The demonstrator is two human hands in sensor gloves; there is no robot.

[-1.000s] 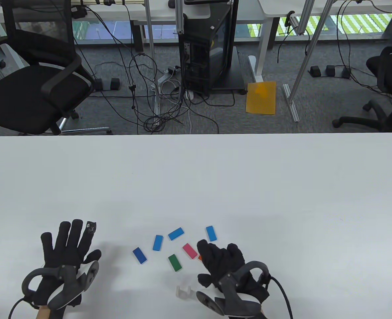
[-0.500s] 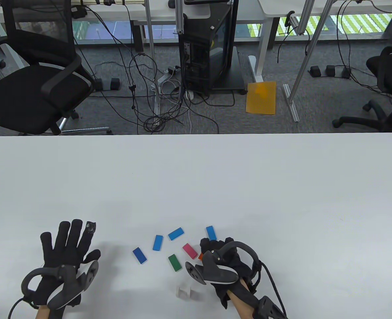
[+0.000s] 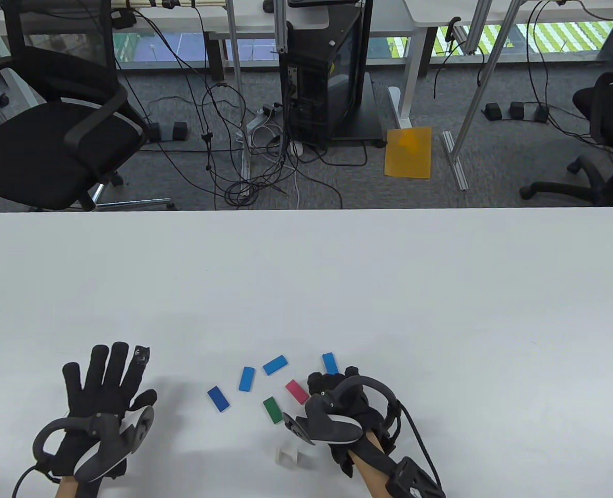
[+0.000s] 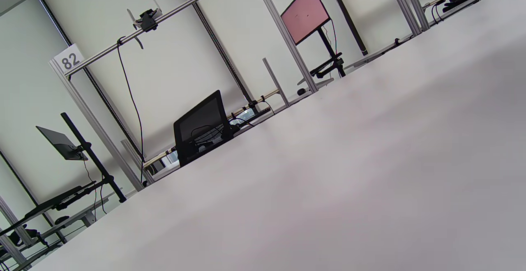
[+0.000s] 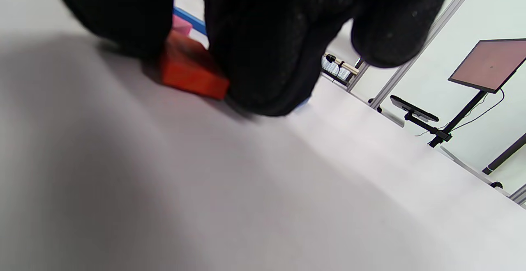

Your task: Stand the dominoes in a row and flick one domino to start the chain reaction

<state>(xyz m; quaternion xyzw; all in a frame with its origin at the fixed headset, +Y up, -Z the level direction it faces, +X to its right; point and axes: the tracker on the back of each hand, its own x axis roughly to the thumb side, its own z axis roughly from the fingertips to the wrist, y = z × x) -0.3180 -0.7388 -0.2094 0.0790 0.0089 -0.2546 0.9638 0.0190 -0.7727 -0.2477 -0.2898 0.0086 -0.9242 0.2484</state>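
Several dominoes lie flat on the white table (image 3: 306,280): blue ones (image 3: 218,399) (image 3: 246,378) (image 3: 275,364) (image 3: 328,362), a pink one (image 3: 297,391) and a green one (image 3: 272,410). My right hand (image 3: 332,386) is curled down just right of the pink domino. In the right wrist view its thumb and fingers (image 5: 267,57) close round an orange domino (image 5: 189,72) that lies on the table; the table view hides that domino under the hand. My left hand (image 3: 109,384) lies flat at the left with fingers spread, holding nothing.
A small white plastic piece (image 3: 286,456) sits near the front edge, left of my right wrist. Beyond the table's far edge are office chairs (image 3: 52,140), cables and a computer tower (image 3: 327,78).
My right hand has turned over and curled its fingers down onto the orange domino, which is now covered in the table view. The left hand has stayed still.
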